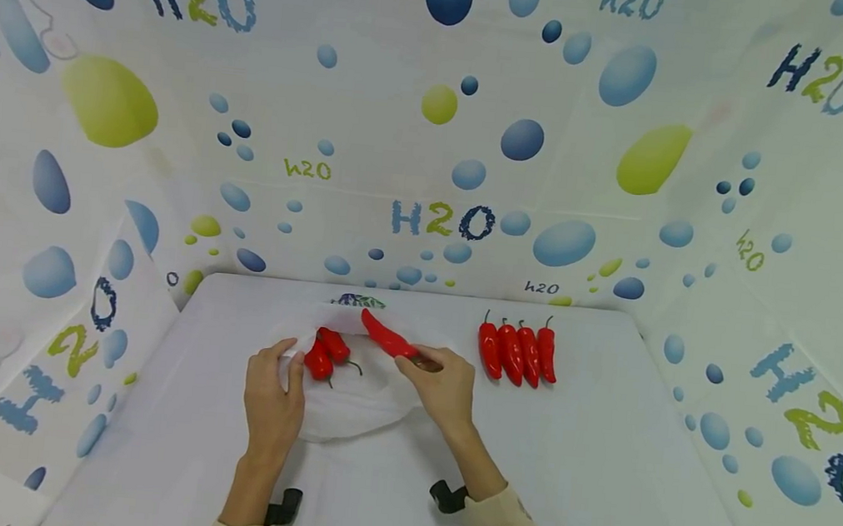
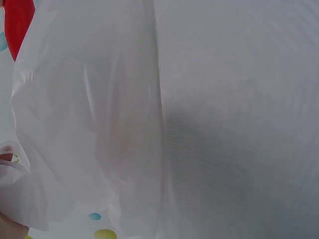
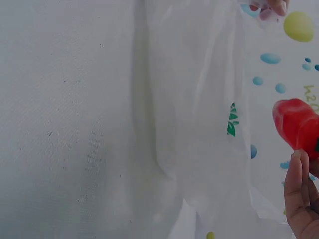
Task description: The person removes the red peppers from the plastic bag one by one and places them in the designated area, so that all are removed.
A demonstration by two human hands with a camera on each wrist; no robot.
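A white plastic bag [image 1: 358, 418] lies on the table, its mouth spread between the hands. At its left edge my left hand [image 1: 273, 392] pinches the plastic between thumb and fingers. Two red chili peppers [image 1: 318, 363] lie together at the bag's mouth, beside the left thumb, stems toward me. My right hand [image 1: 448, 386] holds another red chili pepper [image 1: 388, 337] by its stem end, above the bag, with its tip pointing up and left. The right wrist view shows this held pepper [image 3: 294, 122] close to the fingertips, beyond the bag's edge.
Several more red chili peppers [image 1: 510, 354] lie in a row at the back right, stems away from me. A coloured print [image 1: 358, 300] shows on the bag's far end. Patterned sheets [image 1: 432, 147] rise as walls behind and on both sides of the white table [image 1: 583, 478].
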